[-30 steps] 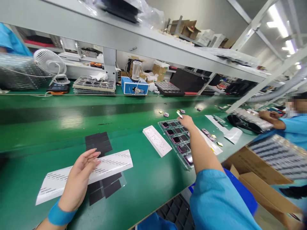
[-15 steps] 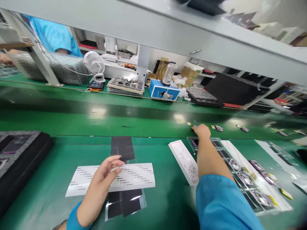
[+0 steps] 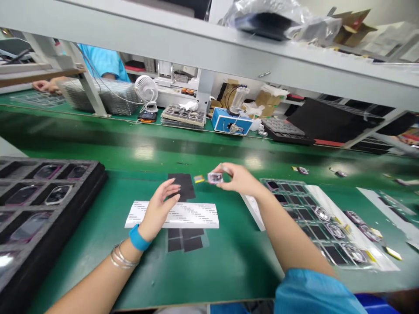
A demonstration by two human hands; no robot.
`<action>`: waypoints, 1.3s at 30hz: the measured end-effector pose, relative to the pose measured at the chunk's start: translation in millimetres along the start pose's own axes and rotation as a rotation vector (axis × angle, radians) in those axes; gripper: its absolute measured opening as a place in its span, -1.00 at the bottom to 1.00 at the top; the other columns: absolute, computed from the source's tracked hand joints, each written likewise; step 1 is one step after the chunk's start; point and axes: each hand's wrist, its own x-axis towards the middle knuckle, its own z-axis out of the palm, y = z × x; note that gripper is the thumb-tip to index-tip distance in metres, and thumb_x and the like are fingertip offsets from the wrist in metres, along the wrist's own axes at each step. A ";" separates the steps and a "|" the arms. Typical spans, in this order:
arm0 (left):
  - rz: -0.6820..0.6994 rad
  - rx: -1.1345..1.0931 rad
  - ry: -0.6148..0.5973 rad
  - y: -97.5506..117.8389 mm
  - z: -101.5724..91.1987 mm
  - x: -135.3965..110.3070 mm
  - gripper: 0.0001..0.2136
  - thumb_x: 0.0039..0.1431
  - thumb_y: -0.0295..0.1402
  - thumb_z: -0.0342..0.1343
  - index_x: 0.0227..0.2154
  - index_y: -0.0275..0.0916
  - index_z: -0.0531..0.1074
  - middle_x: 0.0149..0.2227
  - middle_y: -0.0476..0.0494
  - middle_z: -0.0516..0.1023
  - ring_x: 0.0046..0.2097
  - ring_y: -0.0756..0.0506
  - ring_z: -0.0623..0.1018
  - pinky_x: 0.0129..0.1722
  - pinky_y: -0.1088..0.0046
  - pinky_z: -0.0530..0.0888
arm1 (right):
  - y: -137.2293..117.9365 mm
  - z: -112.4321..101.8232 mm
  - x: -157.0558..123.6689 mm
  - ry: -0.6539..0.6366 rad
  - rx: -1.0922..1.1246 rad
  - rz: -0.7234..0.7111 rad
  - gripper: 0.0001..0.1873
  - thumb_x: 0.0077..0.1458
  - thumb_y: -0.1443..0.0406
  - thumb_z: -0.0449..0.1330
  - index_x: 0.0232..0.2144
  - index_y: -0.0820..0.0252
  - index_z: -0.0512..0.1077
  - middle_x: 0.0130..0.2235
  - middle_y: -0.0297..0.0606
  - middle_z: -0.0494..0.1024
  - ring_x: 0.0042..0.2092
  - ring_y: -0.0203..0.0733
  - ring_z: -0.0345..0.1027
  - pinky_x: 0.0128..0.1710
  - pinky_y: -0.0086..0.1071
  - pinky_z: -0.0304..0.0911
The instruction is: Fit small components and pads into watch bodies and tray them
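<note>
My right hand (image 3: 238, 179) pinches a small watch-like module (image 3: 215, 178) with a purplish rim between thumb and fingers, above the green bench. A yellow-and-white tab (image 3: 199, 179) sticks out from the module's left side. My left hand (image 3: 160, 204) hovers with fingers apart at a white printed strip (image 3: 193, 216), holding nothing; whether it touches the strip I cannot tell. The strip lies across clear film bearing dark rectangles (image 3: 193, 244), which show behind and in front of it. A narrow white tray (image 3: 253, 208) is partly hidden by my right forearm.
A black foam tray (image 3: 80, 209) with framed parts in its pockets stands at left. At right lies a clear sheet of dark rectangles (image 3: 306, 214) with several modules (image 3: 335, 231). A fan (image 3: 146, 88), a blue device (image 3: 231, 121) and a co-worker's blue sleeve (image 3: 104, 61) are behind.
My right hand has come left from the back of the bench with a module from there. My left hand stays open near the printed strip. The view has shifted, showing more of the foam tray.
</note>
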 end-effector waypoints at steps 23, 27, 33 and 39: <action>-0.168 -0.158 -0.318 4.5 4.2 -7.8 -0.64 -0.11 -0.24 0.29 -0.27 -0.23 0.32 -0.39 -0.04 0.49 -0.37 -0.06 0.53 -0.32 0.33 0.54 | -50.8 117.8 -36.3 0.273 0.395 0.000 -0.89 -0.07 0.21 0.30 -0.39 0.02 0.54 -0.10 -0.26 0.45 -0.21 -0.17 0.37 -0.32 -0.32 0.29; -0.150 -0.115 -0.363 4.8 3.6 -7.6 -0.62 -0.10 -0.26 0.27 -0.21 -0.23 0.33 -0.36 -0.08 0.53 -0.38 -0.07 0.54 -0.37 0.37 0.54 | -51.2 116.3 -37.2 0.248 0.426 -0.008 -0.93 -0.07 0.22 0.31 -0.44 0.04 0.54 -0.12 -0.26 0.45 -0.18 -0.16 0.37 -0.25 -0.29 0.30; -0.144 -0.062 -0.367 3.1 1.4 -6.9 -0.62 -0.08 -0.27 0.25 -0.19 -0.22 0.31 -0.41 -0.06 0.53 -0.42 -0.07 0.54 -0.41 0.40 0.51 | -54.8 117.0 -37.4 0.263 0.404 -0.019 -0.94 -0.08 0.27 0.31 -0.44 0.06 0.53 -0.11 -0.26 0.44 -0.17 -0.16 0.37 -0.22 -0.28 0.30; -0.121 -0.029 -0.347 1.5 2.6 -7.0 -0.64 -0.05 -0.28 0.22 -0.19 -0.24 0.28 -0.42 -0.06 0.53 -0.47 -0.03 0.52 -0.43 0.43 0.49 | -51.7 123.2 -37.5 0.263 0.428 -0.035 -0.95 -0.07 0.31 0.31 -0.45 0.09 0.52 -0.10 -0.26 0.43 -0.15 -0.18 0.36 -0.15 -0.28 0.28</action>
